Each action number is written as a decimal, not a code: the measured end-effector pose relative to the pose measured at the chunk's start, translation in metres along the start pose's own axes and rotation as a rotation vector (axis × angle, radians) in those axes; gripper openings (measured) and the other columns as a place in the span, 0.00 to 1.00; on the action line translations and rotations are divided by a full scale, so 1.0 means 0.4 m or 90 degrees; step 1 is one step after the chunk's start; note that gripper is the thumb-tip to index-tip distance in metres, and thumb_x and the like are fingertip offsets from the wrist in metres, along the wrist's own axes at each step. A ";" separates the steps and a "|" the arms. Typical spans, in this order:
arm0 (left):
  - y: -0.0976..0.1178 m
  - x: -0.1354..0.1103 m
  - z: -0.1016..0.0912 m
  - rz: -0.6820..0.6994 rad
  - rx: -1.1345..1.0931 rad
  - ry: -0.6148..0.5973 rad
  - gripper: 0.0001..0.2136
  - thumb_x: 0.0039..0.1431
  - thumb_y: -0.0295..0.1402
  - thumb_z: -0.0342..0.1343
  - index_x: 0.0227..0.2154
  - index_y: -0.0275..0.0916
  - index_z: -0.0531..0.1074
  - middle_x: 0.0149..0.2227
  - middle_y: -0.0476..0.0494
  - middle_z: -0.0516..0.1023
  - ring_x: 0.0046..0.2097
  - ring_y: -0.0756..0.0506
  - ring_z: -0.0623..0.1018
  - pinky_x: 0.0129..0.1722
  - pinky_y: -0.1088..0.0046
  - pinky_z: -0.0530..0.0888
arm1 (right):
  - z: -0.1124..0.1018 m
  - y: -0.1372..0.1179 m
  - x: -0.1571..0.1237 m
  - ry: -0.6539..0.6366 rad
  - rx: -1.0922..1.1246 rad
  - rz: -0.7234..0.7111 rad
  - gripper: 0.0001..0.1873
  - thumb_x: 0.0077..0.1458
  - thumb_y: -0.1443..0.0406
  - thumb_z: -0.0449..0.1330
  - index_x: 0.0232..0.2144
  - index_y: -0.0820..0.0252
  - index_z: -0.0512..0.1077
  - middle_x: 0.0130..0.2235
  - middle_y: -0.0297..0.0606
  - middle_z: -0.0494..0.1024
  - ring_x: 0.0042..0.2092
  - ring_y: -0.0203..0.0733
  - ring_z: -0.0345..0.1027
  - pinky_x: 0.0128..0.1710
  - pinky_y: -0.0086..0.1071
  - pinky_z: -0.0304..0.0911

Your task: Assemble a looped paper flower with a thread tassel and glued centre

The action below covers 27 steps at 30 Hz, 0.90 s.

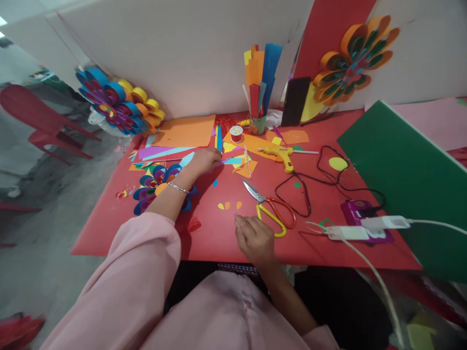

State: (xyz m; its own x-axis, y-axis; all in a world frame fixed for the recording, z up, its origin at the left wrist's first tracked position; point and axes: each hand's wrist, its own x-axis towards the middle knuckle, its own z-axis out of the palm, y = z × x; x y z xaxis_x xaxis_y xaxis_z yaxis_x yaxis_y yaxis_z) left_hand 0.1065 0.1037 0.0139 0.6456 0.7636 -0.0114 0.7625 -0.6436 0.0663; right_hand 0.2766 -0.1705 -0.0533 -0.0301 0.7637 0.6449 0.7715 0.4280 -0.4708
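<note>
My left hand (205,161) reaches over the far middle of the red table among coloured paper strips (164,152); its fingertips are mostly hidden, so its grip is unclear. Below that forearm lies a quilled paper flower (148,192) in blue and purple loops with an orange centre, partly covered by the wrist. My right hand (255,238) is closed near the front edge, thumb and fingers pressed together; whatever is in it cannot be made out. Small orange and yellow paper petals (227,205) lie just beyond it. Scissors (260,197) with red and yellow handles lie partly open beside it.
A yellow glue gun (280,154) trails a black cord to a purple power strip (352,214) with white plugs. A thread spool (236,134) and a cup (258,125) of paper strips stand behind. A green board (408,184) leans at right; finished paper flowers (113,104) hang nearby.
</note>
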 end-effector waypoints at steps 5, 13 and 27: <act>0.037 0.006 -0.002 0.003 -0.018 -0.012 0.12 0.63 0.31 0.55 0.39 0.38 0.84 0.46 0.35 0.83 0.48 0.38 0.80 0.39 0.67 0.70 | -0.002 -0.003 0.002 -0.005 -0.002 0.000 0.11 0.67 0.72 0.58 0.48 0.60 0.77 0.34 0.39 0.83 0.34 0.41 0.74 0.38 0.37 0.67; 0.152 0.033 0.058 0.008 -0.130 -0.013 0.10 0.63 0.35 0.59 0.40 0.40 0.84 0.42 0.41 0.83 0.41 0.43 0.79 0.36 0.69 0.69 | -0.002 -0.002 -0.003 -0.008 -0.010 -0.009 0.11 0.67 0.71 0.58 0.49 0.61 0.77 0.34 0.39 0.83 0.35 0.42 0.74 0.39 0.37 0.67; 0.119 -0.084 0.057 0.103 -0.065 0.003 0.13 0.66 0.31 0.51 0.32 0.40 0.81 0.40 0.38 0.79 0.45 0.42 0.77 0.37 0.67 0.67 | -0.003 -0.006 0.008 0.021 -0.039 -0.037 0.10 0.67 0.72 0.57 0.46 0.61 0.77 0.32 0.37 0.82 0.33 0.40 0.73 0.37 0.35 0.65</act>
State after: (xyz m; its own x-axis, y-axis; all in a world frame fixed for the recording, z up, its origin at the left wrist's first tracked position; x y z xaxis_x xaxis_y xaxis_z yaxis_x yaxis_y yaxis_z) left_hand 0.1222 0.0462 -0.0054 0.7589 0.6511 0.0119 0.6403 -0.7494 0.1685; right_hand 0.2755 -0.1697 -0.0495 -0.0563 0.7220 0.6896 0.8069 0.4397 -0.3945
